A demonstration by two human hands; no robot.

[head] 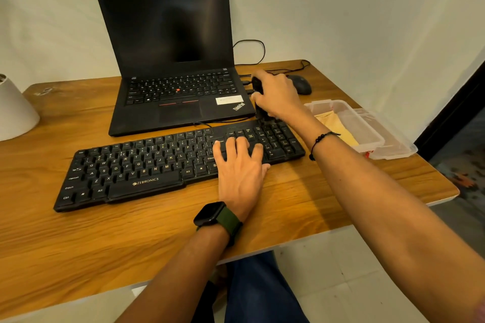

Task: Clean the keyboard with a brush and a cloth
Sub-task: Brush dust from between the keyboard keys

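The black keyboard [168,162], yellow-legended, lies at frame centre on the wooden surface [78,244]. The left hand [240,168] rests flat on its keys, fingers straight. The right hand [278,94] grips a black brush [259,102] upright over the numeric keypad. A cloth [336,126] lies in a clear tray [372,136] at right, against a pale wall.

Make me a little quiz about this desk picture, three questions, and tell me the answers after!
1. True or false: the left hand lies flat on the keyboard.
2. What does the right hand grip? A) brush B) mouse C) cloth
3. Fill in: the yellow cloth lies in the clear plastic ____.

Key:
1. True.
2. A, the black brush, over the number keys.
3. Box.
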